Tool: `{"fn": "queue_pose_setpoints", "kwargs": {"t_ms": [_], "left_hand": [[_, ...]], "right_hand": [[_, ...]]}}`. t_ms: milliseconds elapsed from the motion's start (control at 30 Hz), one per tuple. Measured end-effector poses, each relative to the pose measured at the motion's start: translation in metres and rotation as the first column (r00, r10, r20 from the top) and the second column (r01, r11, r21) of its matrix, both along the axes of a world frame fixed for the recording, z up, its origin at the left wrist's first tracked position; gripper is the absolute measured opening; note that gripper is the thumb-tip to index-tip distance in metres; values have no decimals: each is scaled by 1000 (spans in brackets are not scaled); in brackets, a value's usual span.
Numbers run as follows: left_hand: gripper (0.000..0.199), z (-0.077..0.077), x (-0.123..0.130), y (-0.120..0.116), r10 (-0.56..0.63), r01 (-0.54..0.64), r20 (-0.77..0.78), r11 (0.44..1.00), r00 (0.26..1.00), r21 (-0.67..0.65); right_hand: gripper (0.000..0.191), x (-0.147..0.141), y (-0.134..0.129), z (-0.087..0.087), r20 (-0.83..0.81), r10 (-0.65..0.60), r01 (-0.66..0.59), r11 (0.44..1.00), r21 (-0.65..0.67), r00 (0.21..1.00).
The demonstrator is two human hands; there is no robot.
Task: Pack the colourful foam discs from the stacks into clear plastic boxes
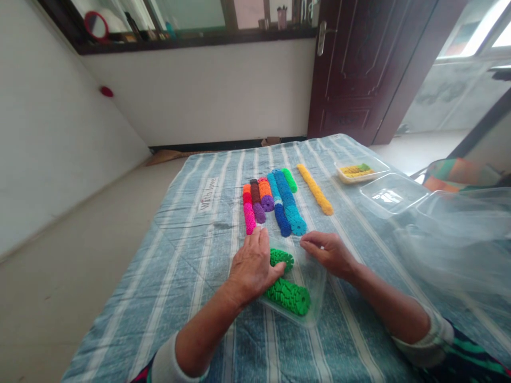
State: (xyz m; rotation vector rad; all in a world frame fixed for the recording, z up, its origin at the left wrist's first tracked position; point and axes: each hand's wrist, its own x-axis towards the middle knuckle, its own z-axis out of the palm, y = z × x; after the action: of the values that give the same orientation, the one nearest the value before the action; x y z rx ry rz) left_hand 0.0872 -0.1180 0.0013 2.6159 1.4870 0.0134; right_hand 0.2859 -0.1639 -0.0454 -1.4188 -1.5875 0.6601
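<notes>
Sleeves, hands, part-hidden green rolls, clear plasticware

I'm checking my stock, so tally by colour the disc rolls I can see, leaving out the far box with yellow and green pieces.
Pink, red and orange roll: 1
Brown and purple roll: 1
Orange and purple roll: 1
Blue rolls: 2
Light green roll: 1
Yellow roll: 1
Green rolls in the near box: 2
Total: 9
</notes>
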Motion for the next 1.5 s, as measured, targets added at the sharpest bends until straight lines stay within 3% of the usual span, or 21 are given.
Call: {"fn": "queue_pose_setpoints", "kwargs": {"t_ms": [133, 233, 333, 467, 633, 933, 1500], "left_hand": [[81, -2, -1, 0, -11, 11, -2, 1000, 1000, 8], [82, -2, -2, 0, -8, 8, -8, 1000, 1000, 1], [83, -2, -3, 0, -10, 10, -23, 1000, 1000, -20], [83, -2, -3, 0, -28, 27, -29, 999, 999, -21], [82, 0, -2, -1, -13, 12, -23, 999, 1000, -31], [80, 2, -1, 0, 4, -5, -9, 999, 1000, -45], [75, 0, 0, -1, 5, -5, 5, 1000, 1000, -21]], "right_hand": [[15, 3, -2, 8, 60, 51, -60, 982, 176, 997], [12, -2, -8, 18, 289, 138, -221, 935, 278, 947], [11, -14, -14, 25, 535, 154, -294, 937, 187, 831], [11, -30, -17, 29, 671, 176, -246, 969, 10, 720], [14, -37, -14, 34, 683, 183, -162, 982, -96, 708], [18, -42, -12, 28, 682, 224, -157, 974, -161, 697], [15, -41, -14, 24, 645, 235, -170, 972, -163, 727]]}}
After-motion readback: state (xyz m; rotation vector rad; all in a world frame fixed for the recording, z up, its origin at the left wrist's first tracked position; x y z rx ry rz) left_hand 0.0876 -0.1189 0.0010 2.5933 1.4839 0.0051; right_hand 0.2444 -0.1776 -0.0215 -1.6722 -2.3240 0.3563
